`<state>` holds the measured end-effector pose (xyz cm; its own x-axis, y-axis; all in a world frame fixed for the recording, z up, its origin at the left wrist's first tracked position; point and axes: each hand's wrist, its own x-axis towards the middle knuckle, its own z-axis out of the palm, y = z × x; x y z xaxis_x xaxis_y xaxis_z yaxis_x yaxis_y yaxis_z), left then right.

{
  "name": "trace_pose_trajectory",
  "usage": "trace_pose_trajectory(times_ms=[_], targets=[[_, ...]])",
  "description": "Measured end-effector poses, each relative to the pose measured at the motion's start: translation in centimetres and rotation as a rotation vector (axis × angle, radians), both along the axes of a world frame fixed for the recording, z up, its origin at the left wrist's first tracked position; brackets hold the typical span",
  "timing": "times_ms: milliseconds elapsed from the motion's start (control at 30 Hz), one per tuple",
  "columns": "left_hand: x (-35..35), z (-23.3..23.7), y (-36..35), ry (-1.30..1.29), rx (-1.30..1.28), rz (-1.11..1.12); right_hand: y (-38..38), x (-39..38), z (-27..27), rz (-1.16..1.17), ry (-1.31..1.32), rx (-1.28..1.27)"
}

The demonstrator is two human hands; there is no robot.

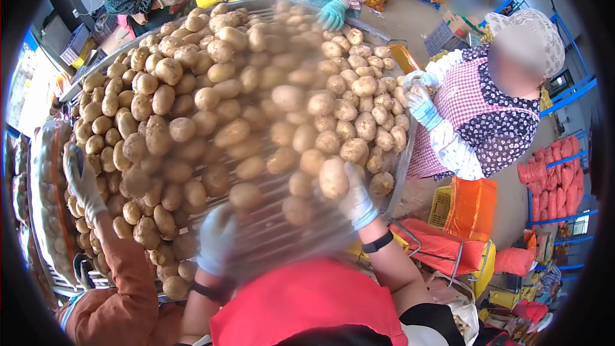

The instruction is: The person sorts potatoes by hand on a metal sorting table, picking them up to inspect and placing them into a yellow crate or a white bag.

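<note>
My right hand (357, 200), in a light glove with a dark band on the wrist, grips a potato (334, 178) above the near right part of the sorting table. My left hand (218, 238), gloved too, is smeared by motion over the table's near edge, beside the potato heap; its fingers cannot be made out. Many loose potatoes (163, 100) cover the slatted metal table (301, 230), piled deep on the left and spread thinner toward me. Smaller potatoes (365, 86) lie together on the right side. Several in the middle are blurred.
At the left, a co-worker's gloved hand (82, 179) touches the heap. A person in a checked apron (458, 93) works at the right edge; another's green glove (332, 14) rests at the far edge. An orange crate (471, 208) and red sacks (557, 176) stand right.
</note>
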<state>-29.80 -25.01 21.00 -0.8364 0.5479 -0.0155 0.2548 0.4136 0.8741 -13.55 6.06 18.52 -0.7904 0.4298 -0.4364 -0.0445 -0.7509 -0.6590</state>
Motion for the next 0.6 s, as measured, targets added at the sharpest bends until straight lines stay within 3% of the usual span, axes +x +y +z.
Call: trace_pose_trajectory(times_ms=[100,167,300,367,433,533,600], targets=[[-1.8,0.7,3.1,0.448,-0.020,-0.029,-0.2,0.2,0.5,-0.037,0.035,-0.164],[-3.5,-0.6,5.0,0.440,-0.047,-0.039,-0.4,0.2,2.3,0.011,0.042,-0.248],[-5.4,-1.3,9.5,0.365,-0.156,-0.175,0.0,1.0,3.0,-0.084,0.069,-0.016],[-4.9,-0.5,11.6,0.377,-0.378,-0.268,0.7,1.9,4.4,-0.069,0.216,-0.009],[-4.6,-1.3,13.2,0.405,-0.568,-0.265,0.4,2.4,5.3,-0.115,0.194,0.160],[-5.3,-1.3,12.8,0.345,-0.431,-0.302,0.0,3.6,5.0,-0.136,0.137,0.250],[-4.8,0.5,12.1,-0.303,0.095,-0.130,-0.8,4.4,3.6,-0.139,0.119,0.236]])
